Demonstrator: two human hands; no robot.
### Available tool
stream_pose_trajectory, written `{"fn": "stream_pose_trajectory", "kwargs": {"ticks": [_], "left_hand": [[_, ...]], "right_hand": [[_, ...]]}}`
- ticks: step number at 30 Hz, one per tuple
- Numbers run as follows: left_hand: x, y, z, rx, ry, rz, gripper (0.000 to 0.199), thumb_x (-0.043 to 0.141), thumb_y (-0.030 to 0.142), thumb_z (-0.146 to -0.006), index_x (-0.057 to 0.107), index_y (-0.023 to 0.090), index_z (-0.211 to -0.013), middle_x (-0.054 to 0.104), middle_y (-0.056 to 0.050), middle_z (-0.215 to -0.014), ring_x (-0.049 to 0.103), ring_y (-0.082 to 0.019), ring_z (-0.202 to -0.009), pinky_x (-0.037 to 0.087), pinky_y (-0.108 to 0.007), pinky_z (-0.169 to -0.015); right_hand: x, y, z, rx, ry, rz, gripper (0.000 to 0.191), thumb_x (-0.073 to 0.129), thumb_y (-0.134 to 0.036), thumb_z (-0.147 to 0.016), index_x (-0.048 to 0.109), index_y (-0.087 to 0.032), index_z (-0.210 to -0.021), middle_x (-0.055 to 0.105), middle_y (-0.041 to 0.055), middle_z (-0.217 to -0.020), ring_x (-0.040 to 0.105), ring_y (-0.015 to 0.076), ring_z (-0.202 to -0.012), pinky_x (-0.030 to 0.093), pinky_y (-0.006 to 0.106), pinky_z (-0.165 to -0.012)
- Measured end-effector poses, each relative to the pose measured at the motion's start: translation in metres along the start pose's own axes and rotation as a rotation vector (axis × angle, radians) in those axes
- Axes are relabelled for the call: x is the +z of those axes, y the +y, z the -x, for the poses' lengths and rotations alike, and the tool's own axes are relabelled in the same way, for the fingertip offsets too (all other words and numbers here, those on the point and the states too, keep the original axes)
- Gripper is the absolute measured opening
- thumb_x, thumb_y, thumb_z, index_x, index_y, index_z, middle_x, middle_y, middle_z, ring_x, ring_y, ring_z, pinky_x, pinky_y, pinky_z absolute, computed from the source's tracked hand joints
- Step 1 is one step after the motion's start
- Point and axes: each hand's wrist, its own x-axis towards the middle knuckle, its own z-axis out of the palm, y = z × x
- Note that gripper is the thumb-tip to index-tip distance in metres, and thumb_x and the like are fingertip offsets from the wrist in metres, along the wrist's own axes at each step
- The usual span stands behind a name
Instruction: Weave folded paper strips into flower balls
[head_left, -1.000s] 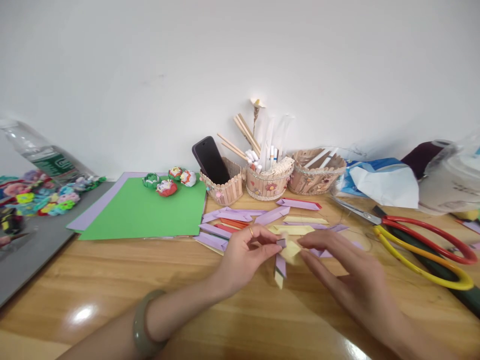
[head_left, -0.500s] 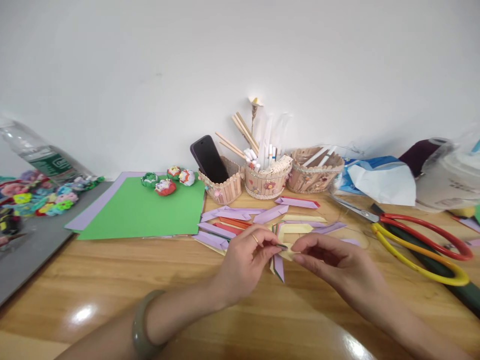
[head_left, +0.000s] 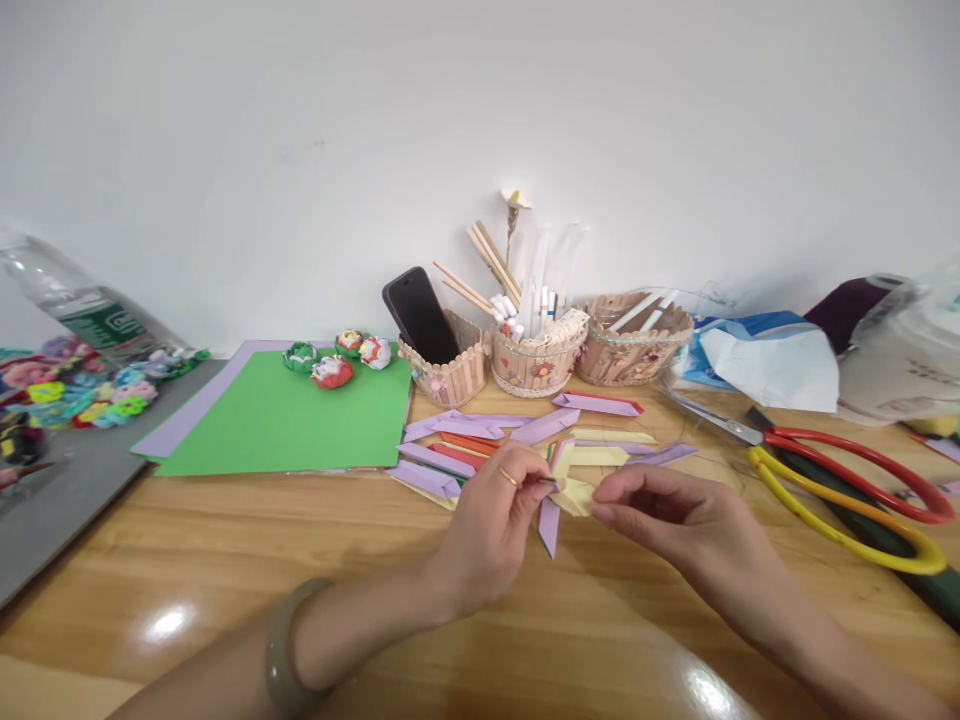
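Note:
Near the middle of the table, my left hand (head_left: 487,530) pinches a folded paper piece (head_left: 575,497) between thumb and fingers. Pale yellow panels of it face me, and a purple strip (head_left: 549,527) points down from it. The part inside my left fingers is mostly hidden. On the other side, my right hand (head_left: 679,512) has thumb and index finger closed at the yellow edge. Behind both hands lie several folded paper strips (head_left: 544,427) in purple, yellow and red.
Red-and-yellow-handled scissors (head_left: 851,540) lie at right, beside a tissue pack (head_left: 772,360). Decorated stick baskets (head_left: 540,370) stand by the wall; one holds a phone (head_left: 420,318). At left are green paper (head_left: 300,435) with small paper flowers (head_left: 332,371), and a bottle (head_left: 90,310).
My right hand has drawn slightly to the right, and more of the yellow paper shows between the hands. The piece has turned a little, with its purple strip shifting left.

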Motion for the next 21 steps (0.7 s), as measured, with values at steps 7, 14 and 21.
{"fn": "stream_pose_trajectory", "kwargs": {"ticks": [7, 14, 21], "left_hand": [[-0.0002, -0.0005, 0.0006, -0.031, 0.024, 0.069, 0.011, 0.036, 0.025, -0.09, 0.045, 0.019, -0.087, 0.046, -0.003, -0.081, 0.044, -0.015, -0.076, 0.036, -0.028, -0.068], [0.0003, -0.001, 0.003, -0.113, 0.026, 0.14, 0.014, 0.037, 0.03, -0.09, 0.045, 0.02, -0.084, 0.045, -0.002, -0.078, 0.044, -0.015, -0.074, 0.036, -0.026, -0.063], [-0.0009, -0.0041, -0.0025, -0.25, 0.085, 0.396, 0.017, 0.048, 0.037, -0.085, 0.046, 0.02, -0.085, 0.045, 0.001, -0.074, 0.044, -0.011, -0.065, 0.038, -0.023, -0.058]], "right_hand": [[-0.0023, 0.0034, -0.0019, 0.032, -0.025, -0.032, 0.022, 0.071, -0.04, -0.065, 0.066, -0.019, -0.065, 0.063, 0.0001, -0.063, 0.056, 0.0127, -0.057, 0.046, 0.024, -0.053], [-0.0015, 0.0029, -0.0024, 0.028, -0.03, -0.048, 0.023, 0.071, -0.04, -0.065, 0.065, -0.019, -0.065, 0.062, 0.0002, -0.062, 0.054, 0.0124, -0.055, 0.046, 0.024, -0.052], [-0.0077, 0.0018, -0.0011, 0.004, 0.059, -0.072, 0.02, 0.071, -0.038, -0.066, 0.065, -0.019, -0.067, 0.061, 0.0001, -0.06, 0.053, 0.012, -0.053, 0.046, 0.024, -0.05]]}}
